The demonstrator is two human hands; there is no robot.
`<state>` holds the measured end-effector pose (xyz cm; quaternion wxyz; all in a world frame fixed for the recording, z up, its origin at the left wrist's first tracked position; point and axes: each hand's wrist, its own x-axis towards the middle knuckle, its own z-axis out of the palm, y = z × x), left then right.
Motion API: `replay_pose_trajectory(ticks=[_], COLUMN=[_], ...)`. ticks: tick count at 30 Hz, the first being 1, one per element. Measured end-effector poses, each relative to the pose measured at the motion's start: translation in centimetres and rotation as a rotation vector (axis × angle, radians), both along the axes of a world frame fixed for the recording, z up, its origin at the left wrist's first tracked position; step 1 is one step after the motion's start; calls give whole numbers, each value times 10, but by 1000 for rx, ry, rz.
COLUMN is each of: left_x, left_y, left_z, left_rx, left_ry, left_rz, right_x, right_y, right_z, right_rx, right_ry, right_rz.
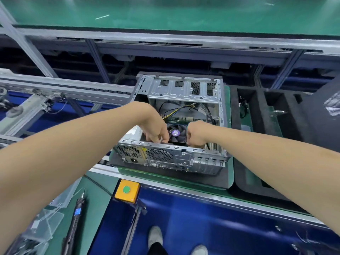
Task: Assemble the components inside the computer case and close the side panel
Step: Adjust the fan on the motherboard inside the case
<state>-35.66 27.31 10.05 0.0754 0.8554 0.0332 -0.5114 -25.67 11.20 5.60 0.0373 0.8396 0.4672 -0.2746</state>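
While inside the case (184, 89), left hand (156, 129), right hand (196, 134) beside fan (176, 133)

One wide-angle camera rides on the person's head, facing forward and tipped steeply down along both bare forearms (73, 144). The case (184, 89) lies near, about mid-frame, where the left hand (156, 130) and right hand (196, 135) meet. The field is broad: the person's shoes (155, 236) show at the bottom edge, a far green belt (165, 13) at the top, and straight rails (165, 36) bow toward the edges.
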Motion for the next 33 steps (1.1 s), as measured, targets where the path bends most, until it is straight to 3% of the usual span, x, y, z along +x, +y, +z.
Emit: replay_pose_trajectory(ticks=[6, 13, 21, 26, 33], left_x=[-9, -16, -12, -6, -8], left_y=[5, 10, 14, 11, 10], left_z=[1, -6, -10, -6, -5], left_rx=[-120, -250, -239, -149, -198], left_ry=[-73, -229, -259, -267, -300], left_rz=[189, 190, 132, -44, 64], right_x=[-9, -13, -19, -29, -36], right_y=[5, 6, 1, 1, -1], right_z=[12, 9, 8, 11, 12], right_rx=[282, 172, 126, 127, 224], right_ry=[284, 627, 688, 637, 559], right_rz=[-95, -201, -435, -476, -540])
